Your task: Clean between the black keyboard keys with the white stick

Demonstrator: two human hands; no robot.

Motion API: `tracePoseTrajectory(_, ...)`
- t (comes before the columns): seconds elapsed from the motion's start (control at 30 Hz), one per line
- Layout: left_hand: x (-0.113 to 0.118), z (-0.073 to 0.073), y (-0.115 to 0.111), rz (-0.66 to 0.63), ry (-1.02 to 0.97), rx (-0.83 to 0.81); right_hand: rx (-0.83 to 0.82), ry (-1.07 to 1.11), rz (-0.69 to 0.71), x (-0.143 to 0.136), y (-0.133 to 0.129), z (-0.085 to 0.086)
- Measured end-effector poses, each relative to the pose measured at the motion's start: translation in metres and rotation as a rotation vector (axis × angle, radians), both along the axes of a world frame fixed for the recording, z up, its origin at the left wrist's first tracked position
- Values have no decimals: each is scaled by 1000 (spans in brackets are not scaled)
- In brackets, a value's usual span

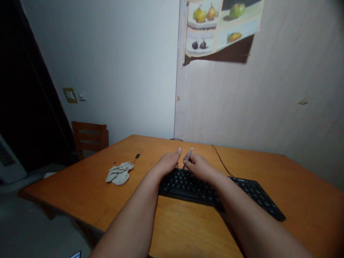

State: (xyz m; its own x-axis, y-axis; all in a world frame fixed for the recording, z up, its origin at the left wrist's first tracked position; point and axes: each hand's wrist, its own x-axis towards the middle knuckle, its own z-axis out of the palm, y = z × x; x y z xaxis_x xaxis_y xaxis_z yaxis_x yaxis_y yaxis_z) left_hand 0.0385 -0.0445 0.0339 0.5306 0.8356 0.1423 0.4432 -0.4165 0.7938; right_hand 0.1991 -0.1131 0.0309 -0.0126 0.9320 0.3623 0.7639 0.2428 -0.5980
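A black keyboard (185, 193) lies across the wooden table in front of me, turned at a slant. My left hand (168, 162) rests at the keyboard's far left corner, thumb stretched out and apart; its other fingers are mostly hidden. Just to the right, my right hand (198, 165) pinches a slim grey pen-like tool (189, 154) with a pale upper end. The tool stands tilted, its lower end at the keyboard's back edge; whether it touches the keys I cannot tell. My right forearm crosses above the keyboard and covers part of its keys.
A crumpled light-grey cloth (120, 173) lies on the table (88, 193) at left, with a small black item (137, 156) behind it. A black cable (221, 159) runs behind the keyboard. A wooden chair (90, 136) stands at the far left. Fruit pictures (215, 32) hang on the wall.
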Motion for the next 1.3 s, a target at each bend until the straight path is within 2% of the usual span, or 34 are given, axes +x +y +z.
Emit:
tracePoseTrajectory(0.07,-3,-1,-1,-2,18,56,-13,-69,30,-1,-2,2)
tracePoseTrajectory(0.17,-7,-3,0,-2,14,46,-50,-77,68,-3,-3,5)
tracePoseTrajectory(0.37,-3,-6,0,-44,70,101,33,-28,-2,-3,-2,4)
tracePoseTrajectory(0.53,1,-10,3,-99,63,191,-32,-77,25,-3,-3,2)
tracePoseTrajectory(0.73,3,-14,4,-102,78,170,33,-28,-32,-4,-2,1)
tracePoseTrajectory(0.87,4,-18,6,-91,33,182,-5,-59,27,-3,-1,-3)
tracePoseTrajectory(1.03,5,-22,8,-89,38,173,13,-27,-17,-3,0,-3)
tracePoseTrajectory(1.17,4,-21,8,-92,51,178,-4,-27,36,-2,-2,-1)
tracePoseTrajectory(1.3,5,-20,7,-81,84,182,12,-2,-69,2,-3,3)
